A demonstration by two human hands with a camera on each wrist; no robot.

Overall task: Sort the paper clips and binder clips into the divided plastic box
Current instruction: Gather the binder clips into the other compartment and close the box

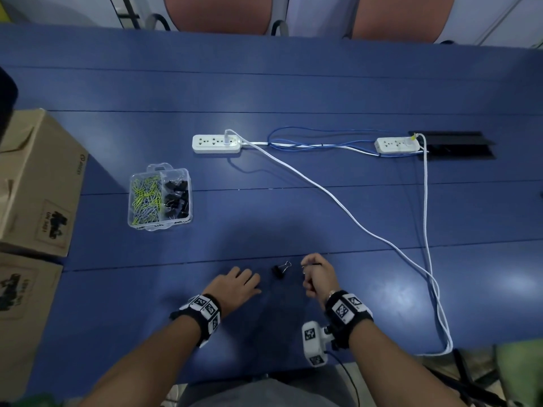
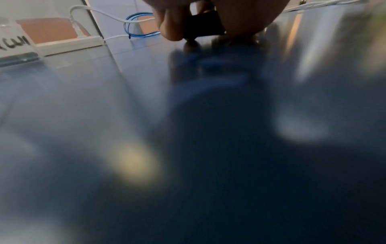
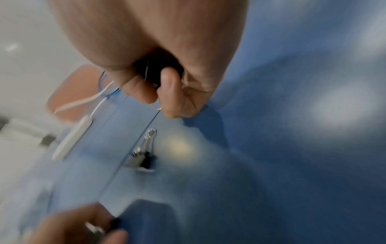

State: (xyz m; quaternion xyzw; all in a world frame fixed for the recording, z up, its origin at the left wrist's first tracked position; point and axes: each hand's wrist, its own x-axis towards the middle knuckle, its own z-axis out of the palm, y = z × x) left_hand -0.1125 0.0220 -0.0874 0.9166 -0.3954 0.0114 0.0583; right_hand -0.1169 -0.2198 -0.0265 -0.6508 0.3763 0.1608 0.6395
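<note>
The blue table [image 1: 293, 92] filled most of the head view, and its slick, glossy top looked like the first source of trouble: a dropped clip would probably skid rather than stay put. The clear divided box [image 1: 188, 201] sat in the left middle of the frame, well apart from both hands at the bottom, so the carry across open table was where a slip seemed most likely. Its left compartment held the paper clips [image 1: 146, 199] and its right one the black binder clips [image 1: 176, 198]; a careless toss could land a clip on the wrong side of the divider. The white cord [image 1: 338, 201] ran diagonally across the right half, clear of that path and little risk. The right hand [image 1: 316, 274], at bottom centre, was clenched around a black binder clip [image 3: 155, 72], and more than one may have been bunched there, which I could not tell; a loose handful could spill. The left hand [image 1: 236, 284] pinched a second black clip [image 2: 201, 24] at its fingertips, a shallow hold that might let go. One binder clip on the table [image 1: 280, 270] lay between the hands, easy to knock away.
</note>
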